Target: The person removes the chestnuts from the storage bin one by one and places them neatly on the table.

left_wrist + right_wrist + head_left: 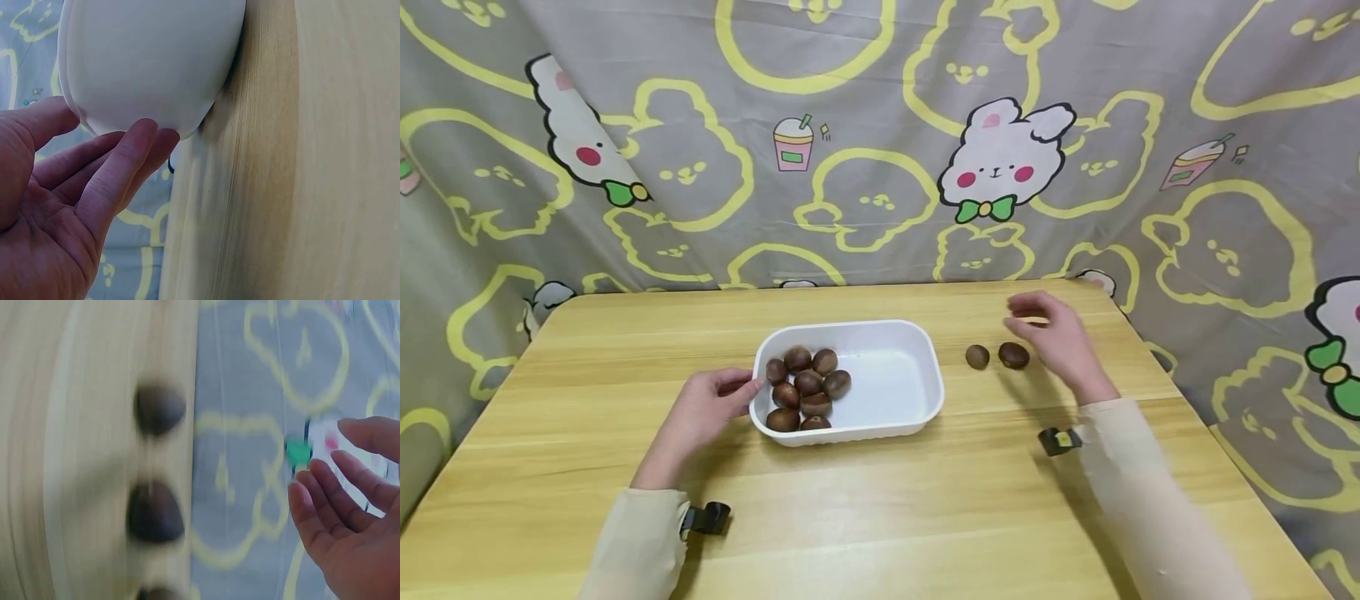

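White tray of chestnuts meets the left hand, whose straight fingertips touch its wall. Right hand hovers open, empty, beside two loose chestnuts.

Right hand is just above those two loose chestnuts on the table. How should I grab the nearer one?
Take the chestnut nearest the right hand across its rounded sides, thumb and fingers coming down from above. It lies flat on the bare table, apart from the smaller chestnut to its left, so there seems room for fingertips on both sides. The hand is open now.
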A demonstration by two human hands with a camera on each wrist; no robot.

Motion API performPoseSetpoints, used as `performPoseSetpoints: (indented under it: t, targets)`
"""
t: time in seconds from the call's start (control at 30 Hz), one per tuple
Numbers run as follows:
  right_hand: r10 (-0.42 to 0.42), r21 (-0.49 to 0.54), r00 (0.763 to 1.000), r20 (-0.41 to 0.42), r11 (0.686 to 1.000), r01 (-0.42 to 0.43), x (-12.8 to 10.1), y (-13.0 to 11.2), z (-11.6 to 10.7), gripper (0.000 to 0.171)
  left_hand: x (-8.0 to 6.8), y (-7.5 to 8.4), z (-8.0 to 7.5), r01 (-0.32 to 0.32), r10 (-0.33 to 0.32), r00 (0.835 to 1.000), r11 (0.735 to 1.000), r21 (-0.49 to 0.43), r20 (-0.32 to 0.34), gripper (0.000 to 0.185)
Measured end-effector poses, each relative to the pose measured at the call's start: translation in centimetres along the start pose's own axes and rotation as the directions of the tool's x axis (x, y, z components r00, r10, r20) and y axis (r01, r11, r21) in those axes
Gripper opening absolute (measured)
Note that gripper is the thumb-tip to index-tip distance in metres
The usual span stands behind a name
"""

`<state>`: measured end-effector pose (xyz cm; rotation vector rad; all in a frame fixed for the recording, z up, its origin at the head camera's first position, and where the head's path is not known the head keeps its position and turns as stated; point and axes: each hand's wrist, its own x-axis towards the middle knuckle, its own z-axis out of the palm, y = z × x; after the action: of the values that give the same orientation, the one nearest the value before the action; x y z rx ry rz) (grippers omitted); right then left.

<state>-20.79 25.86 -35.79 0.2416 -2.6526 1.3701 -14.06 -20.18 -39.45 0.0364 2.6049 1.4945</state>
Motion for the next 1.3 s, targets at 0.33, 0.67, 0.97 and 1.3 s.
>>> performPoseSetpoints:
  t: [0.33, 0.67, 0.97, 1.3]
  targets:
    - [-0.092, 0.183, 0.967, 0.239, 0.982, 0.049, -0.5, -5.3, 7.8, 0.029, -0.2, 0.0, 0.0, 0.014, -0.014, 1.000, 1.000, -0.013, -0.001, 0.047]
    - [-0.150, 0.188, 0.920, 0.361, 0.978, 0.086, -1.1, -7.3, 14.5, 0.025, 0.0, -0.3, 0.0, 0.002, -0.002, 1.000, 0.999, -0.050, -0.003, 0.045]
    - [-0.111, 0.059, 0.905, 0.411, 0.994, 0.095, -0.6, -8.4, 17.6, 0.027, 0.1, -0.4, 0.0, -0.004, 0.003, 1.000, 0.999, -0.037, -0.006, 0.042]
    - [-0.069, -0.074, 0.870, 0.488, 0.990, 0.120, -0.1, -8.6, 18.8, 0.039, 0.0, -0.1, -0.2, -0.004, 0.004, 1.000, 1.000, 0.013, -0.008, 0.043]
